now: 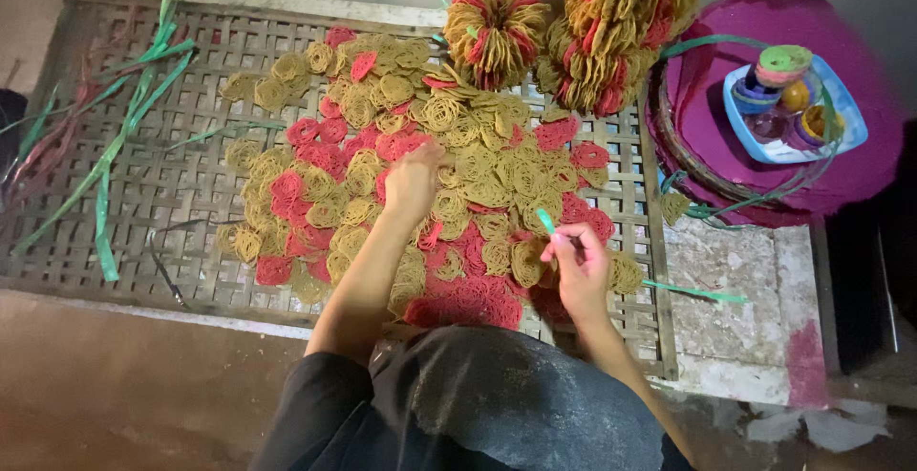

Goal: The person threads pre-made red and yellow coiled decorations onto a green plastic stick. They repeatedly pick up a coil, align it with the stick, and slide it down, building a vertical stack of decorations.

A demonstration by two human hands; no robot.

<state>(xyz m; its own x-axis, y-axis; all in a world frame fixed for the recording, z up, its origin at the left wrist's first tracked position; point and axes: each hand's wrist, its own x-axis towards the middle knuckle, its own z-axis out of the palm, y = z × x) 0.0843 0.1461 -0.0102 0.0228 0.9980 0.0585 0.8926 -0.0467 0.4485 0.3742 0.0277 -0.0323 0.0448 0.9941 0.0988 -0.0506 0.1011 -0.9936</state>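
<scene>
- Nearest the camera: the person's dark-clothed lap (pixel 478 404) covers the near edge of the woven bamboo mat (pixel 191 194); both forearms extend forward from it over the mat.
- Right hand (pixel 578 261): raised just above the near right part of the pile, fingers pressed together, pinching a green strip (pixel 546 221) with its tip pointing up and to the left. A long tail of green strip (pixel 693 291) runs right, past the mat's right edge, over bare stone.
- Left hand (pixel 415 180): palm down, fingers curled, resting on the coiled discs (pixel 478 184) near the middle of the pile. Whether it grips 1 disc cannot be told.
- The discs, tan and red, lie flat and overlapping across the mat's centre and right half, reaching almost to its right edge.
- Open room: the mat's left third is bare lattice apart from loose green strips (pixel 124 137) and a thin dark cord (pixel 162 261).
- Far edge: 2 bundles of threaded discs (pixel 497 27) stand at the mat's far rim, touching the pile.
- Far right, off the mat: a round magenta tray (pixel 841 175) holding a blue dish (pixel 850 108) of small coloured containers, well apart from both hands.
</scene>
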